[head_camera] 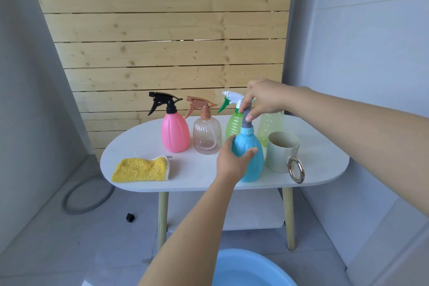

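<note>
Blue basin point(250, 269) nearest | left hand point(232, 163) grips blue bottle point(254, 167) by table point(325, 165) front edge | right hand point(267, 97) pinches grey neck point(246, 119)

Back wall: panel of horizontal pale pine planks point(162, 30), knotty, with thin gaps between the boards. Left wall point(27, 76) was plain grey. Right wall point(359, 53) was glossy grey-white and carried a small bright glare streak near the top. Floor point(69, 251) was smooth grey. A white oval table point(197, 179) stood before the planks on light wooden legs point(163, 216), with a white lower shelf point(255, 211) between them. A grey hose loop point(69, 204) and a small black block point(130, 217) lay on the floor left of the table. Light was even and diffuse, shadows soft.
</note>
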Tool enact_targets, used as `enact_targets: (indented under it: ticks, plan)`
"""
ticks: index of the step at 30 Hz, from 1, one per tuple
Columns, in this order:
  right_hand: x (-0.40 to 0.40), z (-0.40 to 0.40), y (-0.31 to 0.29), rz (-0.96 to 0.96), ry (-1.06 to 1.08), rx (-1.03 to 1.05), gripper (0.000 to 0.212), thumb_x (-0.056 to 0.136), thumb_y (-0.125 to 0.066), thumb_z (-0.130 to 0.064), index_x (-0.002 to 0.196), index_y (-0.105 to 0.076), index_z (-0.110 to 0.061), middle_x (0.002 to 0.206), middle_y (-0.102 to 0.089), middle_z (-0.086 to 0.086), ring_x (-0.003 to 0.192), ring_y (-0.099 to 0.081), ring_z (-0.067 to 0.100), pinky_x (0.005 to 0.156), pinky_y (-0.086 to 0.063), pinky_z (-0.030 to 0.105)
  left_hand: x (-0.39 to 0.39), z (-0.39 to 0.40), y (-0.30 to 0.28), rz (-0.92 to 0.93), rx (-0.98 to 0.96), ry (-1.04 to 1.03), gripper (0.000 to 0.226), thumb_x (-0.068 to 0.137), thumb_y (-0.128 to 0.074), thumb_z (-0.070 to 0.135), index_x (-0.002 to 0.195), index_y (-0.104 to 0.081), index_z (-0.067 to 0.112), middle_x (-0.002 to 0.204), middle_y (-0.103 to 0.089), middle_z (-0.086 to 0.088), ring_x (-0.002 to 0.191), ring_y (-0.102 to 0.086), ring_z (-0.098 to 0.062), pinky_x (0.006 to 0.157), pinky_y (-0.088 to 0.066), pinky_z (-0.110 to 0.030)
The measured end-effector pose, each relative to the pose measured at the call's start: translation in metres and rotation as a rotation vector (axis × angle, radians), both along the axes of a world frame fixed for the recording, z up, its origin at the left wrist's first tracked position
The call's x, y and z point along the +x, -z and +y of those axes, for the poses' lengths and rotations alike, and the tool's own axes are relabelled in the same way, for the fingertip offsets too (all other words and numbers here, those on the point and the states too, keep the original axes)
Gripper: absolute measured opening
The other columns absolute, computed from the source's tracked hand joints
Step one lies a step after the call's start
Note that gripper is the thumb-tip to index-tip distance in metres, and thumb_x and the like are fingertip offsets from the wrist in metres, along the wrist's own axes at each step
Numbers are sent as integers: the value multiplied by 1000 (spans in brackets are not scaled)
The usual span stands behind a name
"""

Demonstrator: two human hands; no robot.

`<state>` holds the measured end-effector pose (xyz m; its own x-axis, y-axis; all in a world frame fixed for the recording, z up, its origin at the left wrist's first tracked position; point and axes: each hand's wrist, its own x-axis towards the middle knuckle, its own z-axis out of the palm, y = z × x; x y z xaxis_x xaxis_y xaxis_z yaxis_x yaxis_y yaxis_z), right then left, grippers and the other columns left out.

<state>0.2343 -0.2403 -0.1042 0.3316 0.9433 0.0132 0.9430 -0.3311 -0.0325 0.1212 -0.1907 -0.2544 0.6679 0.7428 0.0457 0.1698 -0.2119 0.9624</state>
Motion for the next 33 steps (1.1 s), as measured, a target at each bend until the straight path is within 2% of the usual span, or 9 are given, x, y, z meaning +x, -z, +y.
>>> enact_targets:
  ticks: [2, 5, 11, 15, 20, 25, 27, 30, 33]
  plan:
    - [1, 1, 0, 18, 18, 25, 26, 78, -73, -39, 101, -72, -27, 104, -57, -5, 101, -45, 11, 74, -40, 23, 0, 0, 0, 2, 8, 0, 72, 84, -70, 38, 144, -35, 21, 141, -45, 4, 128, -43, -16, 102, -39, -30]
    - [-3, 4, 1, -72, 113, 11, 28, 75, -70, -52, 91, -73, -30, 88, -70, -11, 90, -61, 12, 60, -38, 24, 0, -1, 1, 6, 18, 1, 72, 83, -70, 38, 144, -36, 20, 142, -44, 4, 130, -42, -17, 104, -39, -32]
    - [-12, 12, 7, -248, 216, 56, 36, 75, -64, -63, 90, -74, -33, 83, -69, -10, 82, -57, 13, 54, -31, 21, 1, 1, 0, 16, 14, -5, 72, 83, -71, 39, 143, -36, 21, 141, -45, 3, 129, -44, -18, 104, -40, -33]
    - [-15, 9, 3, -213, 220, 43, 31, 78, -66, -56, 96, -72, -33, 91, -68, -9, 83, -56, 14, 54, -33, 21, 1, 2, 0, 21, 15, -4, 73, 83, -70, 40, 144, -36, 21, 142, -45, 4, 129, -43, -17, 103, -40, -32]
    - [-11, -3, -2, 189, 247, -56, 35, 85, -70, -27, 117, -61, -18, 82, -63, 2, 73, -66, 23, 57, -51, 26, 1, 1, 0, 19, 17, -13, 72, 83, -70, 40, 143, -36, 21, 141, -46, 3, 128, -44, -18, 103, -41, -33]
    - [-5, -5, 13, 26, 199, -15, 36, 87, -66, -30, 119, -57, -16, 80, -63, 2, 52, -57, 15, 48, -36, 22, 1, 2, -2, 34, 37, 4, 73, 83, -70, 40, 145, -34, 20, 142, -44, 3, 129, -43, -18, 103, -40, -33]
    - [-1, -7, 14, 42, 175, 5, 30, 88, -65, -29, 114, -61, -17, 78, -62, 1, 58, -58, 18, 51, -37, 23, 1, 3, -3, 49, 56, 10, 73, 83, -70, 40, 144, -35, 20, 142, -45, 2, 128, -44, -19, 103, -41, -33]
    - [5, -6, 18, 9, 128, 30, 26, 87, -65, -26, 111, -64, -16, 97, -66, 5, 82, -56, 21, 65, -39, 28, 1, 4, -3, 51, 64, 23, 73, 82, -71, 39, 144, -36, 19, 141, -46, 2, 127, -45, -19, 102, -42, -33]
    - [9, -5, 19, 22, 82, 56, 23, 87, -65, -20, 109, -63, -14, 93, -61, 1, 86, -50, 17, 71, -36, 28, 1, 5, -4, 56, 75, 39, 73, 82, -71, 39, 143, -36, 19, 140, -47, 1, 127, -45, -19, 102, -42, -33]
